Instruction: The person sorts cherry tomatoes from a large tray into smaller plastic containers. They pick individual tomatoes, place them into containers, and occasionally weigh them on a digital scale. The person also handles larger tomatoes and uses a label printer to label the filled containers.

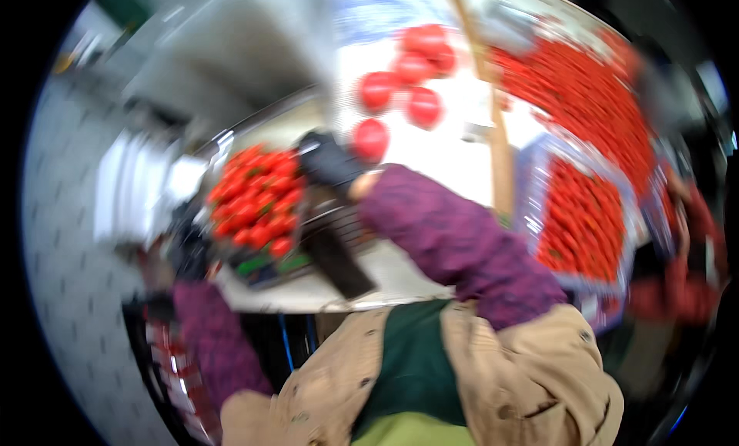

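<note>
1. Small red tomatoes (262,203): heaped in a dark shallow crate (265,275), on the table left of centre, between my hands. Walls probably there to stop the heap rolling.
2. My right hand (327,161), dark-gloved, is at the crate's far right side. Too blurred; can't tell if fingers grip the rim, hold a tomato or hang loose.
3. My left hand (192,242), also dark, is just beside the crate's left side. Smeared too; can't tell released or clenched. One hand per side would suit steadying it, my read only.
4. Dark flat block (339,259): just right of the crate, on the near side, tilted. Purpose unclear.
5. Large red tomatoes (377,90): loose on the white surface, far side, beyond my right hand. Round, so flat ground likely matters.
6. Wooden strip (502,153) runs near to far, right of those. Looks like a divider: red chillies (577,92) pile beyond it, more in a clear-lined box (539,207) nearer.
</note>
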{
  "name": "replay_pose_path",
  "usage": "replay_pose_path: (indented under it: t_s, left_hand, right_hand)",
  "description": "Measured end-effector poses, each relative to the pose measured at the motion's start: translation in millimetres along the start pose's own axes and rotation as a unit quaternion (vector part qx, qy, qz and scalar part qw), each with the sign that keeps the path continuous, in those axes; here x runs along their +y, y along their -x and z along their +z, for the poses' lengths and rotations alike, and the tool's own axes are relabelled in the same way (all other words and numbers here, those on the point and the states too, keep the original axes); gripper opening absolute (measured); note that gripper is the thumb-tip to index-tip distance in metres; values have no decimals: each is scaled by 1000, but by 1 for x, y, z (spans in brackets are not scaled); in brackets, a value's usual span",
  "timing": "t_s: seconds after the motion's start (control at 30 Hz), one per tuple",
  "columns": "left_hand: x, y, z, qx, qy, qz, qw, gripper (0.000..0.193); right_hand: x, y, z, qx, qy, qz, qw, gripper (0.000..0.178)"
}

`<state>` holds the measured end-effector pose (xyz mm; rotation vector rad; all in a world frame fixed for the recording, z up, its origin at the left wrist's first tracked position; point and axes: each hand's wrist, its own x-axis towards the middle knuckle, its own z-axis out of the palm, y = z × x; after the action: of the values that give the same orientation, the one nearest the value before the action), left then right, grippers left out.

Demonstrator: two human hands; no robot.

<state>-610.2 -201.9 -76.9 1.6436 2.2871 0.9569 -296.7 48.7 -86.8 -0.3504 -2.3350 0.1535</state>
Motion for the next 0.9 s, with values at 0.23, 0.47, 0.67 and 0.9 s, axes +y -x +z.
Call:
replay_pose_path:
  t_s: [0.23, 0.47, 0.67, 0.9]
  left_hand:
    - [174, -21, 32, -48, 350, -116, 928, 30]
    - [318, -65, 160, -288, 387, 12, 876, 14]
    - [340, -87, 253, -419, 354, 42, 835, 51]
    - [349, -65, 210, -334, 56, 456, 823, 72]
  right_hand:
    - [-75, 91, -156, 111, -499, 596, 620, 25]
    - [-144, 202, -221, 348, -322, 682, 557, 30]
    - [-148, 243, -182, 398, -355, 649, 542, 41]
    - [-147, 283, -169, 319, -446, 688, 476, 37]
